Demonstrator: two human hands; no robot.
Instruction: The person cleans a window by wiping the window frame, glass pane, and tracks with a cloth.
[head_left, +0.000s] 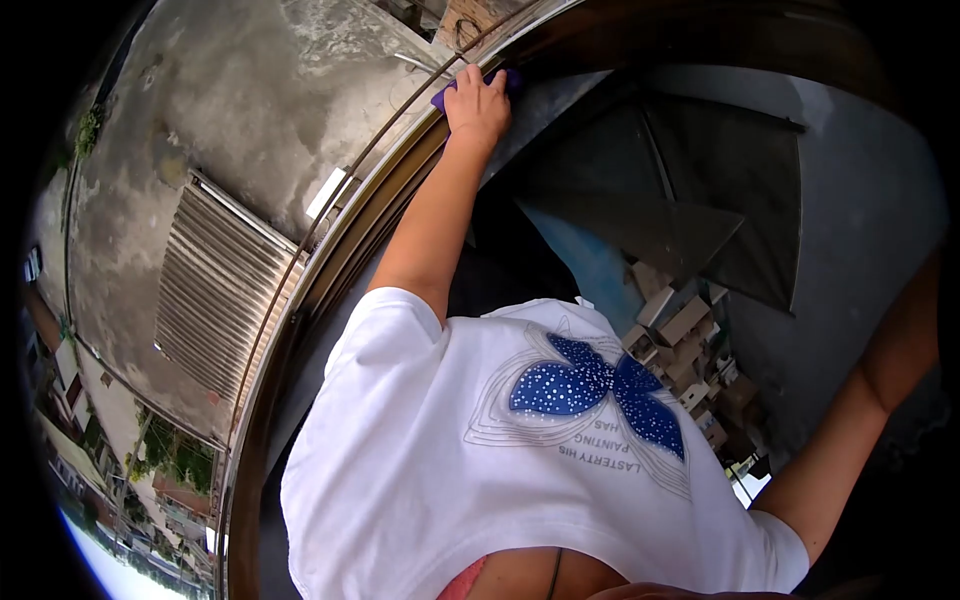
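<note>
At the top centre, my left hand (478, 108) is closed over a purple cloth (512, 83), with parts of the cloth showing on both sides of the fingers. The hand presses it against the brown metal window frame (398, 165), which curves from top to lower left. My right forearm (900, 330) reaches up along the right edge into shadow, and its hand cannot be seen. A white shirt with a blue butterfly print covers my body.
Outside the frame lie a stained concrete surface (240, 90), a corrugated metal sheet (225, 290) and buildings far below at lower left. Inside are a dark folded panel (720, 190), a grey surface (860, 200) and several cardboard boxes (685, 325).
</note>
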